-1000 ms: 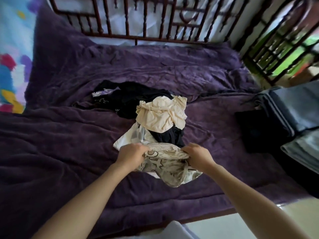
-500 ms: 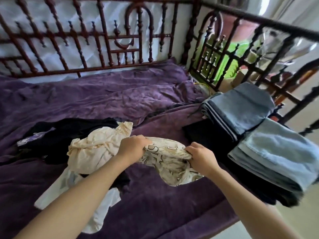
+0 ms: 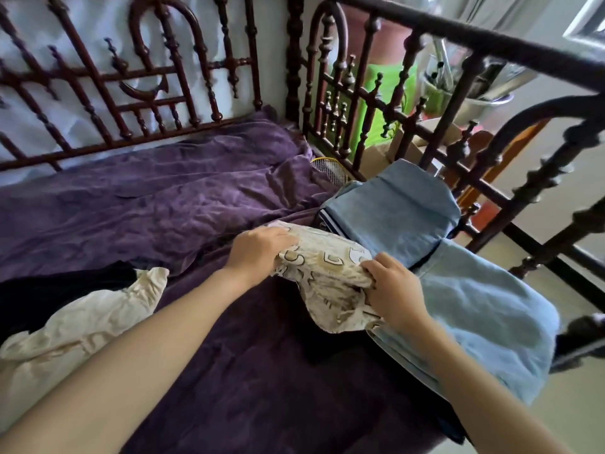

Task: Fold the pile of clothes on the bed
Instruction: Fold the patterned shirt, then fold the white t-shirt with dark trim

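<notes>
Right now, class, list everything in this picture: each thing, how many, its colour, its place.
patterned garment: one, cream with brown marks, held over the bed's right side
folded clothes: two showing, blue, bed's right edge
crumpled garment: one, cream, lower left
dark garment: one, black, beyond the cream one
bedspread: one, purple, covering the bed
bed rails: two sides, dark red-brown, far and right
left hand: grips the patterned garment's left end
right hand: grips its right end

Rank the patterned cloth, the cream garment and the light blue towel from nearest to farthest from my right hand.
1. Patterned cloth, held in the right hand.
2. Light blue towel, right beside it.
3. Cream garment, far off to the left.
</notes>
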`<state>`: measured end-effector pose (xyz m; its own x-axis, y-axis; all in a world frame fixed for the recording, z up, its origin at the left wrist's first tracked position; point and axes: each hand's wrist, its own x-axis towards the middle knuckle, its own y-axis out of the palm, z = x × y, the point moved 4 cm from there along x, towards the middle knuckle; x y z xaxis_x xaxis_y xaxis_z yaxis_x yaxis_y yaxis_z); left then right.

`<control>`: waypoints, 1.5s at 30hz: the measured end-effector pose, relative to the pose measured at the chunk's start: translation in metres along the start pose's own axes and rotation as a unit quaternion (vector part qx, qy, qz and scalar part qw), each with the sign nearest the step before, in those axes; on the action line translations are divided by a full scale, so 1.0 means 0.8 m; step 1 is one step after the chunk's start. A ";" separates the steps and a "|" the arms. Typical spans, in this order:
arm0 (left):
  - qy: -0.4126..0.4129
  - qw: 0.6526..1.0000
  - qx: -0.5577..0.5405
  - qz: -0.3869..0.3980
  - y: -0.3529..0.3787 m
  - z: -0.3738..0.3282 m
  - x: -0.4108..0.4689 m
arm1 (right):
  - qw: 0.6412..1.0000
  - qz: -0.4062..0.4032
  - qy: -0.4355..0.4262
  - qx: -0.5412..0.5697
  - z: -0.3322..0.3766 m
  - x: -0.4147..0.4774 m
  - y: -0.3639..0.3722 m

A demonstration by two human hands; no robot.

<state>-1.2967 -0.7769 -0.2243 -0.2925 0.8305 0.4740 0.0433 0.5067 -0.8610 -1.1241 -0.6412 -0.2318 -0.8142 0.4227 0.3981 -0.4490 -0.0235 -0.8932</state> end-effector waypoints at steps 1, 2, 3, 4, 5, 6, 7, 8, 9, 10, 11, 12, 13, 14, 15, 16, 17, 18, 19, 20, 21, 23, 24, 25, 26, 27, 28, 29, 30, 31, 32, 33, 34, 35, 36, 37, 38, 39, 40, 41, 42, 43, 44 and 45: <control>0.000 1.000 -0.004 -0.020 0.007 0.004 0.012 | 1.000 -0.017 0.010 0.007 -0.005 0.001 0.006; -0.013 1.000 -0.002 -0.021 0.017 0.008 0.021 | 0.999 -0.028 0.019 0.010 -0.008 0.001 0.014; -0.036 0.999 0.009 0.008 0.033 0.014 0.027 | 0.999 -0.022 0.030 0.007 -0.008 -0.002 0.027; -0.076 0.992 0.030 0.092 0.054 0.020 0.028 | 0.999 0.018 0.039 0.002 -0.007 -0.006 0.046; -0.116 0.970 0.061 0.207 0.079 0.026 0.019 | 0.993 0.103 0.054 -0.001 -0.005 -0.014 0.071; -0.152 0.929 0.092 0.324 0.102 0.032 0.001 | 0.972 0.223 0.074 -0.006 -0.006 -0.027 0.101; -0.176 0.887 0.107 0.412 0.121 0.035 -0.020 | 0.936 0.341 0.088 -0.016 -0.008 -0.044 0.129; -0.190 0.861 0.105 0.460 0.136 0.035 -0.039 | 0.901 0.425 0.083 -0.024 -0.009 -0.060 0.152; -0.200 0.848 0.095 0.482 0.149 0.033 -0.057 | 0.877 0.473 0.079 -0.025 -0.009 -0.072 0.170; -0.210 0.841 0.082 0.493 0.159 0.033 -0.073 | 0.863 0.498 0.083 -0.022 -0.013 -0.081 0.188; -0.218 0.836 0.072 0.498 0.164 0.033 -0.085 | 0.853 0.514 0.089 -0.025 -0.019 -0.087 0.203; -0.227 0.832 0.064 0.502 0.167 0.034 -0.097 | 0.848 0.522 0.087 -0.035 -0.023 -0.087 0.213; -0.237 0.829 0.060 0.502 0.167 0.035 -0.110 | 0.851 0.517 0.079 -0.046 -0.026 -0.084 0.222; -0.249 0.827 0.058 0.501 0.165 0.038 -0.123 | 0.857 0.507 0.073 -0.057 -0.028 -0.077 0.228; -0.263 0.824 0.057 0.499 0.161 0.041 -0.137 | 0.862 0.498 0.074 -0.062 -0.029 -0.068 0.232; -0.281 0.819 0.056 0.497 0.157 0.046 -0.151 | 0.865 0.491 0.080 -0.064 -0.029 -0.057 0.236; -0.301 0.815 0.054 0.493 0.152 0.052 -0.165 | 0.866 0.488 0.088 -0.065 -0.029 -0.047 0.240; -0.322 0.809 0.051 0.490 0.148 0.057 -0.180 | 0.864 0.490 0.096 -0.067 -0.030 -0.038 0.244; -0.340 0.803 0.049 0.487 0.142 0.062 -0.193 | 0.859 0.496 0.102 -0.071 -0.031 -0.033 0.248; -0.356 0.798 0.046 0.484 0.135 0.065 -0.206 | 0.855 0.502 0.104 -0.077 -0.032 -0.029 0.251; -0.372 0.794 0.043 0.479 0.129 0.068 -0.218 | 0.852 0.506 0.102 -0.086 -0.033 -0.026 0.254; -0.404 0.785 0.039 0.469 0.115 0.072 -0.244 | 0.849 0.509 0.095 -0.107 -0.033 -0.023 0.257; -0.417 0.779 0.039 0.466 0.108 0.074 -0.256 | 0.849 0.508 0.091 -0.118 -0.032 -0.021 0.258; -0.431 0.773 0.038 0.465 0.100 0.075 -0.268 | 0.847 0.507 0.087 -0.135 -0.031 -0.021 0.258; -0.444 0.767 0.036 0.462 0.092 0.076 -0.280 | 0.843 0.508 0.086 -0.152 -0.033 -0.022 0.258; -0.458 0.762 0.033 0.456 0.084 0.077 -0.292 | 0.837 0.513 0.090 -0.168 -0.038 -0.026 0.259; -0.472 0.759 0.031 0.448 0.075 0.079 -0.302 | 0.831 0.519 0.096 -0.178 -0.045 -0.031 0.260; -0.485 0.757 0.032 0.437 0.065 0.081 -0.312 | 0.824 0.528 0.102 -0.181 -0.053 -0.038 0.261; -0.497 0.755 0.034 0.426 0.055 0.083 -0.322 | 0.818 0.538 0.114 -0.172 -0.059 -0.042 0.261; -0.508 0.753 0.036 0.416 0.045 0.084 -0.333 | 0.812 0.547 0.122 -0.162 -0.064 -0.043 0.263; -0.519 0.750 0.036 0.408 0.037 0.084 -0.344 | 0.808 0.553 0.125 -0.159 -0.064 -0.040 0.262; -0.530 0.746 0.036 0.402 0.028 0.083 -0.355 | 0.808 0.553 0.123 -0.161 -0.061 -0.034 0.264; -0.540 0.741 0.035 0.397 0.021 0.080 -0.366 | 0.812 0.547 0.114 -0.168 -0.053 -0.027 0.265; -0.551 0.736 0.032 0.392 0.014 0.078 -0.377 | 0.822 0.532 0.097 -0.178 -0.038 -0.019 0.264; -0.562 0.730 0.026 0.388 0.009 0.075 -0.389 | 0.833 0.515 0.076 -0.187 -0.014 -0.010 0.259; -0.572 0.724 0.017 0.385 0.005 0.074 -0.400 | 0.841 0.502 0.045 -0.195 0.015 -0.005 0.253; -0.581 0.720 0.008 0.380 0.002 0.073 -0.410 | 0.845 0.498 0.013 -0.197 0.048 -0.004 0.249; -0.589 0.717 0.001 0.373 -0.002 0.072 -0.419 | 0.848 0.494 -0.021 -0.191 0.081 -0.004 0.247; -0.595 0.717 -0.003 0.363 -0.006 0.073 -0.426 | 0.852 0.489 -0.050 -0.180 0.115 -0.007 0.245; -0.601 0.718 -0.007 0.352 -0.010 0.074 -0.433 | 0.856 0.483 -0.077 -0.166 0.146 -0.010 0.245; -0.605 0.720 -0.010 0.340 -0.015 0.076 -0.440 | 0.860 0.477 -0.100 -0.150 0.177 -0.014 0.245; -0.609 0.722 -0.013 0.328 -0.021 0.077 -0.447 | 0.862 0.472 -0.124 -0.137 0.204 -0.018 0.247; -0.614 0.723 -0.015 0.317 -0.027 0.077 -0.455 | 0.861 0.471 -0.146 -0.128 0.232 -0.023 0.248; -0.618 0.723 -0.017 0.308 -0.035 0.077 -0.465 | 0.855 0.475 -0.169 -0.119 0.260 -0.030 0.250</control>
<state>-1.2482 -1.1140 -0.3879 -0.8371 0.0692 -0.5427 0.5465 0.1513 -0.8237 -1.2710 -0.8442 -0.3767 -0.8481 0.0282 -0.5290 0.5290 -0.0085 -0.8486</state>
